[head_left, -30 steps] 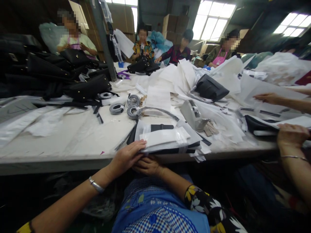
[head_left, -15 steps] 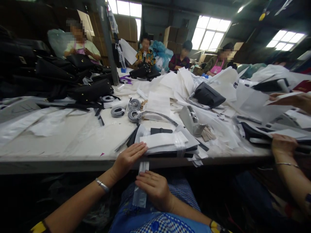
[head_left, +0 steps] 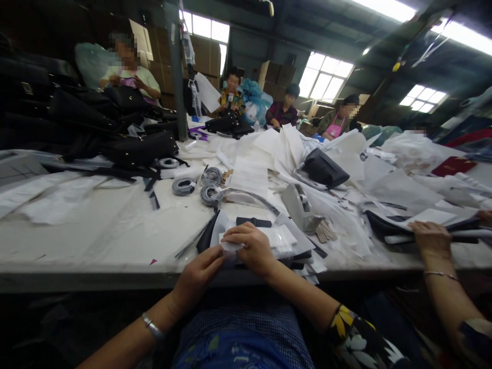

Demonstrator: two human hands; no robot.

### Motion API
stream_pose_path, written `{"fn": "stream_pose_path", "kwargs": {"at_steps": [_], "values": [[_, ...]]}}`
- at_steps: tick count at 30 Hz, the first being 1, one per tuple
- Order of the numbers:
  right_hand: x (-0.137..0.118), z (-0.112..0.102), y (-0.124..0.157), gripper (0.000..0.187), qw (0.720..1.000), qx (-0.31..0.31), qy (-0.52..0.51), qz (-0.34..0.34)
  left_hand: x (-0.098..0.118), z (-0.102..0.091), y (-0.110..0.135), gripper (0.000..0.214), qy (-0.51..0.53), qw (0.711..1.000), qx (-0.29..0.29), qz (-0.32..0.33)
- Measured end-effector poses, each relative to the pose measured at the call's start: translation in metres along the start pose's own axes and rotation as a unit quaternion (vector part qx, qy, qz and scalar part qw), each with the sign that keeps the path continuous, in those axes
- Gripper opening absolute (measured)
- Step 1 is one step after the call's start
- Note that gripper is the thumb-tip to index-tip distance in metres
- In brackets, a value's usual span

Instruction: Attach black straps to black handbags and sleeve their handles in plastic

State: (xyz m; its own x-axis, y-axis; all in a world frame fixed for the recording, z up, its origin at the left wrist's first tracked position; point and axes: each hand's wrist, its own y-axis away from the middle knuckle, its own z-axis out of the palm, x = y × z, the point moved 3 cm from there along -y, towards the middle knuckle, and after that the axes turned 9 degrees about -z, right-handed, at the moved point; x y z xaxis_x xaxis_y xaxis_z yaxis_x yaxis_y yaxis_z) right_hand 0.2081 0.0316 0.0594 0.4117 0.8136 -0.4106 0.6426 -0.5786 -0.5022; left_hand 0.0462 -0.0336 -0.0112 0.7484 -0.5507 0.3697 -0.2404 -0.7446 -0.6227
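Note:
In front of me at the table edge lies a dark bag (head_left: pixel 206 237) with white wrapping sheets (head_left: pixel 282 250) over it. A dark strap piece (head_left: pixel 253 222) shows on top, and a shiny clear strip (head_left: pixel 283 237) crosses the wrapping at the right. My left hand (head_left: pixel 200 274) is closed at the bag's near left edge, its fingertips pinching a translucent plastic strip (head_left: pixel 232 247). My right hand (head_left: pixel 255 249) bends over the wrapping, its fingers closed on the same strip. The strip's far end is hidden under my fingers.
Coiled grey cords (head_left: pixel 211 195) lie behind the bag, and a grey tape dispenser (head_left: pixel 300 207) stands to its right. Black bags (head_left: pixel 138 146) are heaped at the left. White sheets (head_left: pixel 265 148) cover the middle. A co-worker's hand (head_left: pixel 432 238) rests on another bag at the right.
My right hand has risen from below the table edge onto the wrapping, bringing the plastic strip up with it. My left hand has moved slightly lower in the picture, and its fingers have closed.

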Motion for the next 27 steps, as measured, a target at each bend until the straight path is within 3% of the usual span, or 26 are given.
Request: {"fn": "stream_pose_path", "kwargs": {"at_steps": [5,13,18,22,25,27], "values": [[0.032,0.017,-0.010,0.002,0.994,0.007,-0.013,0.111,-0.002,-0.001,0.000,0.028,0.021,0.999,0.004,-0.043],[0.050,0.020,-0.017,0.010,0.982,-0.041,0.001,0.185,0.005,-0.007,-0.003,0.037,-0.013,0.999,-0.037,-0.005],[0.064,0.023,-0.025,0.045,0.971,-0.063,-0.001,0.232,0.018,-0.009,-0.011,0.047,-0.034,0.995,-0.094,-0.007],[0.067,0.027,-0.035,0.041,0.970,-0.075,0.005,0.233,0.019,-0.004,-0.013,0.042,-0.062,0.996,-0.058,-0.006],[0.068,0.010,-0.035,0.033,0.977,-0.032,-0.006,0.213,0.013,0.002,-0.008,0.039,-0.096,0.995,-0.024,0.005],[0.075,-0.019,-0.026,0.025,0.982,0.023,-0.020,0.186,0.009,0.005,-0.006,0.041,-0.114,0.993,-0.016,0.014]]}}
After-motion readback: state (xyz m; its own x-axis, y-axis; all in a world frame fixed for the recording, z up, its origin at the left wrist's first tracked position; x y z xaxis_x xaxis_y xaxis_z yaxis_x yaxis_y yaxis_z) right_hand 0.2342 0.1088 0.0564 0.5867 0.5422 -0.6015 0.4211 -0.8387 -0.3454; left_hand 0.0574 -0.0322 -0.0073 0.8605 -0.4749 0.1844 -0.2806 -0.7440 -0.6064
